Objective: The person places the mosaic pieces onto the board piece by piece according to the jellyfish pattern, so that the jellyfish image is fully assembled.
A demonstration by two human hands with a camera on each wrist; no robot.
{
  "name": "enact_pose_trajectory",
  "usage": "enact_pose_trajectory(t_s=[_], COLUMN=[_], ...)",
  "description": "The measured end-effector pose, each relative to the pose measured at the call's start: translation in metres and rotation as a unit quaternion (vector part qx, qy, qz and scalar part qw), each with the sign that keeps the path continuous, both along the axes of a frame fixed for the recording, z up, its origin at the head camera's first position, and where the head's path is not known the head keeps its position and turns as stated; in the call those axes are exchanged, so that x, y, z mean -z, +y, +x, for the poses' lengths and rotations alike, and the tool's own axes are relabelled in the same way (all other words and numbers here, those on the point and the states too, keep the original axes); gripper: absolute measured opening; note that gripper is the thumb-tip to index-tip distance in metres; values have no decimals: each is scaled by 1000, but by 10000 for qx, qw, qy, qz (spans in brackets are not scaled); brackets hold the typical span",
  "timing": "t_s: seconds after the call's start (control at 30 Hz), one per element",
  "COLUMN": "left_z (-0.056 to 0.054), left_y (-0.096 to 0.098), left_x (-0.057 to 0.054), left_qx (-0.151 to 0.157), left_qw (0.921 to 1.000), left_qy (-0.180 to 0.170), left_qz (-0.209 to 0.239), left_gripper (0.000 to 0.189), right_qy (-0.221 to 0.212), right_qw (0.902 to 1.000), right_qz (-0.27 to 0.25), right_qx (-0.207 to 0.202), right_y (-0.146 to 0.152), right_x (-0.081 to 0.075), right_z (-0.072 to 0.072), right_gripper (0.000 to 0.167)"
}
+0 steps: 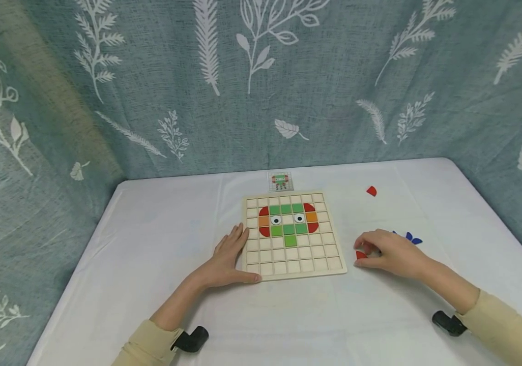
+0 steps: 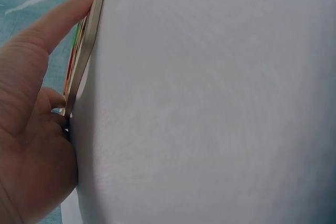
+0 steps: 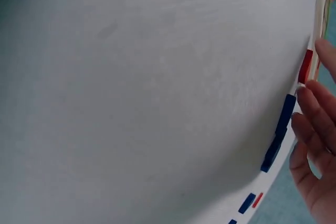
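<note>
A square wooden grid board point(image 1: 267, 256) lies on the white-covered table, with green, red and orange pieces and two eye tiles set in its upper cells. My left hand point(image 1: 226, 259) rests spread at its left front corner, fingers along the left edge and thumb at the front edge. In the left wrist view, the thumb point(image 2: 58, 22) touches the board's rim point(image 2: 86, 51). To the right of the board, my right hand point(image 1: 394, 252) holds a red quarter-circle piece point(image 1: 360, 254) between thumb and fingertips, low at the table.
Blue petal-shaped pieces point(image 1: 413, 238) lie beside the right hand, partly hidden by it. Another red quarter-circle point(image 1: 371, 191) lies farther back on the table. A small picture card point(image 1: 281, 181) lies behind the board. A patterned curtain point(image 1: 252, 127) hangs behind the table.
</note>
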State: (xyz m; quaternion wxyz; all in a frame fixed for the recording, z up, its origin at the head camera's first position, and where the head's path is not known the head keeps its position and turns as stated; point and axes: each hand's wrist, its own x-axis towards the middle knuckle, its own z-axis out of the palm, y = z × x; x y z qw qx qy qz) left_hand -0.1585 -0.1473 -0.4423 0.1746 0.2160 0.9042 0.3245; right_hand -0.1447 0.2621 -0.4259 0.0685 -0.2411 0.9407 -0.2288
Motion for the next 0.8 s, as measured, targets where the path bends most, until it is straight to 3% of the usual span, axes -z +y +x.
enact_pose_trajectory(t_s=[0.23,0.43,0.6,0.8], left_z=[0,0,0,0], left_y=[0,0,0,1], left_x=[1,0,0,0], left_qx=[-3,11,-17,-2], left_qw=[10000,10000,10000,10000], left_qy=[7,39,19,-4], left_qz=[14,10,22,15], left_gripper=[119,119,119,119], right_qy=[-78,-73,-67,-103], right_qw=[9988,9971,9925,9898], right_qz=[-419,-760,-1210,-1374], right_qx=[-253,-10,137,-359], right_y=[2,-5,-32,-75], right_x=[4,5,3,1], right_z=[-2,-4,-16,-36], right_gripper=[23,20,18,14])
